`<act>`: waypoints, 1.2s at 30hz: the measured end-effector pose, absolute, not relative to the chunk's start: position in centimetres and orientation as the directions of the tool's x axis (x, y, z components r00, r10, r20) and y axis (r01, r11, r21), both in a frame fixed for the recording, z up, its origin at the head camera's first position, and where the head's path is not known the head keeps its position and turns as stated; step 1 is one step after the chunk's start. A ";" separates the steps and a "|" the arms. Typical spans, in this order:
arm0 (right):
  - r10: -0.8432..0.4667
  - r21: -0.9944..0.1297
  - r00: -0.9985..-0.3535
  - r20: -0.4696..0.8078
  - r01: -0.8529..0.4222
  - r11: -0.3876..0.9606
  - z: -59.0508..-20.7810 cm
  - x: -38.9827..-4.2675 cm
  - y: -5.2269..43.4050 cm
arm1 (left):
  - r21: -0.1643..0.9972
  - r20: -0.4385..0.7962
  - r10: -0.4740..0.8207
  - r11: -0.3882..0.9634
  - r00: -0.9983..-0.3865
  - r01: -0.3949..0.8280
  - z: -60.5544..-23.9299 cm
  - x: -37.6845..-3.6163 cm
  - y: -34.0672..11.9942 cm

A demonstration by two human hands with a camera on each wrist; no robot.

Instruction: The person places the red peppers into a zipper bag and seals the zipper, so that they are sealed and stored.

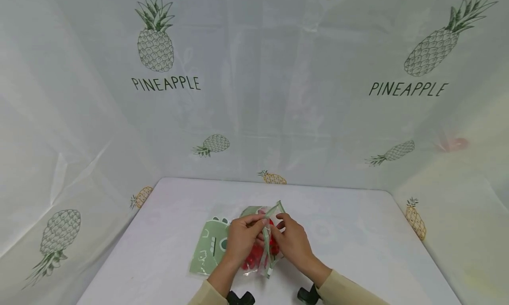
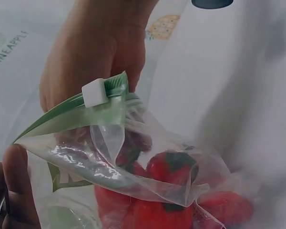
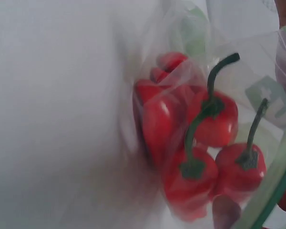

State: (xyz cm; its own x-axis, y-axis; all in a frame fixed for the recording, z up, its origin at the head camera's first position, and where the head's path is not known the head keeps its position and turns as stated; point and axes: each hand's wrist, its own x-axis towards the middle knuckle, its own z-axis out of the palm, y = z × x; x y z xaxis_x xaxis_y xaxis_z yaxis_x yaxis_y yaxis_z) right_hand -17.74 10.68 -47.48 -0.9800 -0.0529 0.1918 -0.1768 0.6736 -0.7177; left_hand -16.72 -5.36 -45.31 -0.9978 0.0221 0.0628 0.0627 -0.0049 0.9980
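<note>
Both hands are at the top of a clear zip bag with a green edge, above the white table. My left hand pinches one side of its mouth. My right hand grips the opposite side, fingers curled at the rim. In the left wrist view a white slider sits at one end of the green zip strip, and the mouth gapes a little. Red peppers with curved green stems lie inside the bag, seen closely in the right wrist view. Fingers partly hide the rim.
A green bag printed with a cartoon face lies flat, just left of the hands. The white table meets pineapple-print curtains at the back and sides. Black wrist mounts show at the near edge.
</note>
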 end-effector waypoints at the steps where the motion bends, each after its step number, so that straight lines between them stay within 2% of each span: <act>1: -0.055 -0.727 -0.980 0.191 -0.179 0.663 -47.4 -17.7 10.9 | 0.998 0.060 0.022 0.000 -0.998 0.060 -45.3 -16.7 -5.4; 7: -0.019 -0.774 -0.982 0.188 -0.160 0.612 -46.2 -18.2 12.5 | 0.999 0.040 0.035 0.034 -0.999 0.041 -45.3 -16.5 -5.5; 14: 0.009 -0.798 -0.985 0.171 -0.133 0.588 -44.7 -20.7 14.8 | 1.000 0.018 0.059 0.020 -0.998 0.019 -45.5 -16.2 -5.2; 25: -0.106 -0.781 -0.991 0.086 -0.132 0.610 -43.8 -24.1 16.4 | 0.999 0.019 0.102 0.038 -0.995 0.023 -46.0 -15.7 -4.7; 36: -0.143 -0.748 -0.990 0.009 -0.102 0.656 -44.5 -25.1 16.4 | 0.999 -0.014 0.119 0.050 -0.993 -0.008 -46.0 -15.3 -4.4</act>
